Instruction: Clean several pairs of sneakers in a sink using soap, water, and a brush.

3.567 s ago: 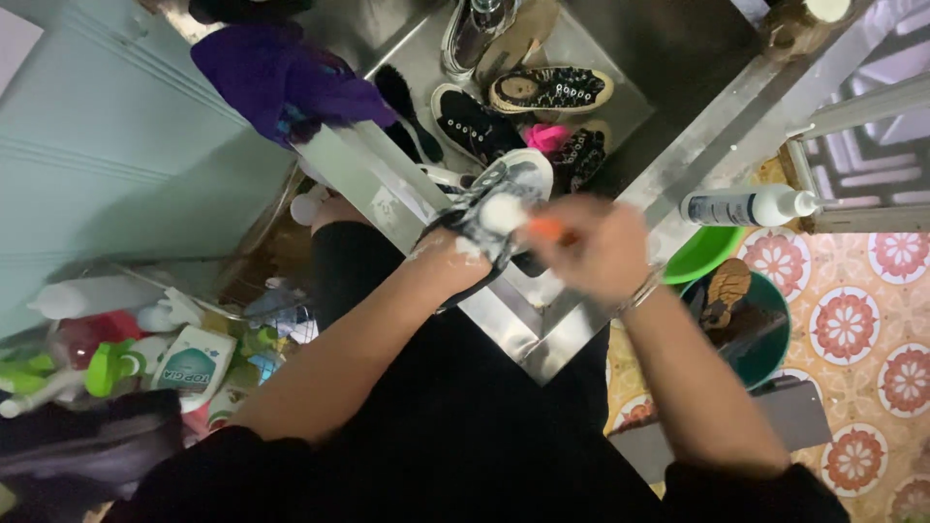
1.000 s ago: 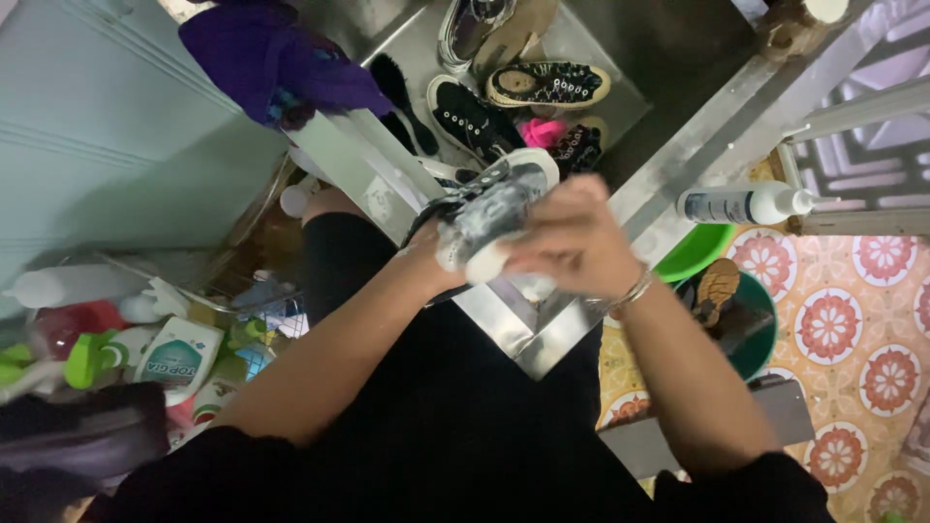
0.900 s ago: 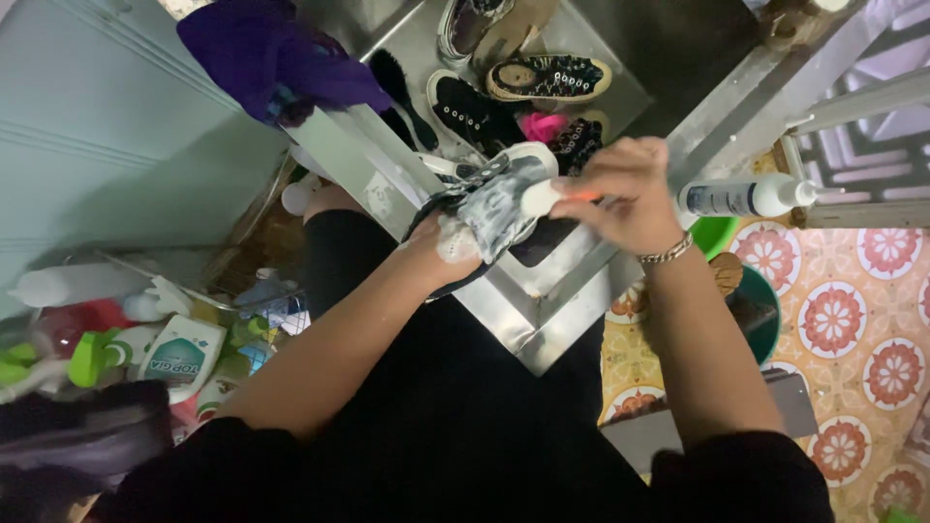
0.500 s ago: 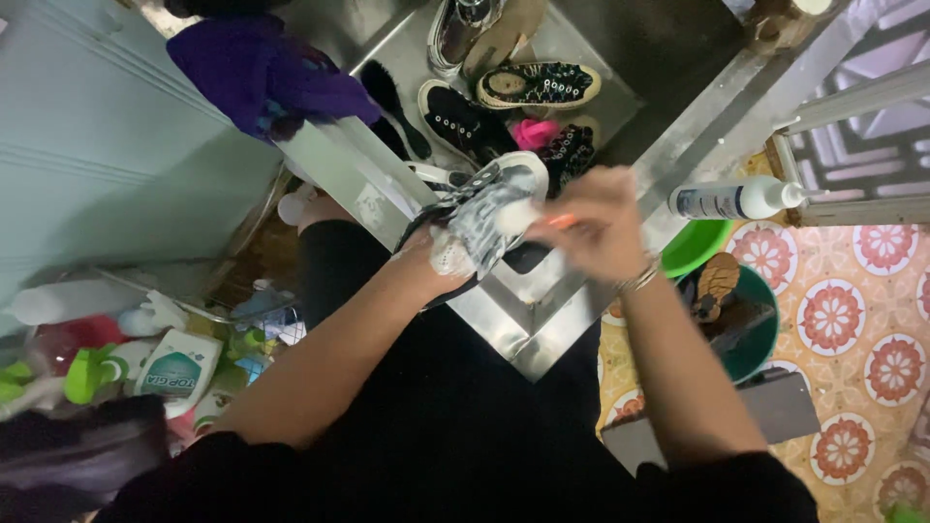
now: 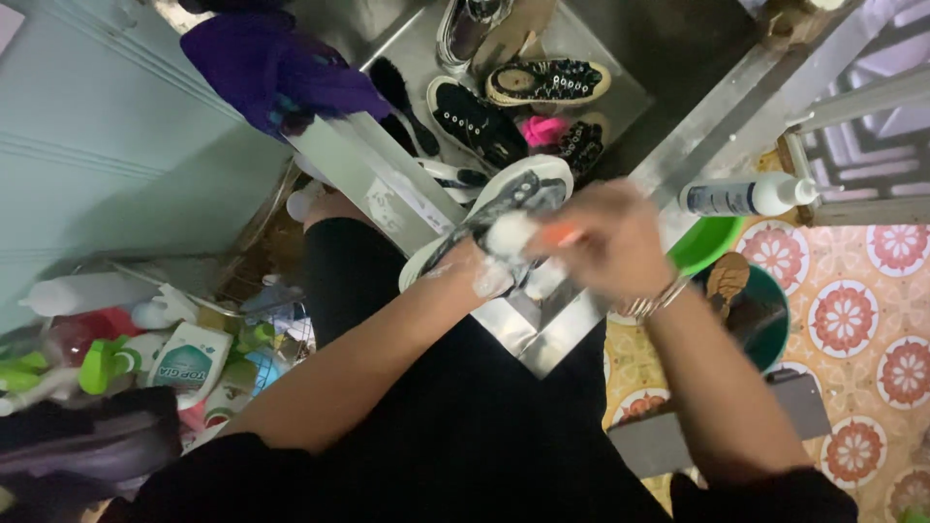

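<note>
Head view, looking down over a steel sink at its near corner. Left hand thrust under a soapy dark sneaker, fingers hidden beneath it and clenched on it, holding it tilted above the sink's corner. Right hand blurred, fingers wrapped around a small brush with an orange handle, its foamy white head pressed on the sneaker's side. Bracelet on the right wrist. Deeper in the basin, more footwear: a black lace-up shoe, a patterned slip-on, something pink, a long black brush. Purple cloth draped on the sink's far left edge. White bottle lying on the right rim, just above a green basin on the tiled floor. Cluster of cleaning bottles at lower left, well apart from the hands.
</note>
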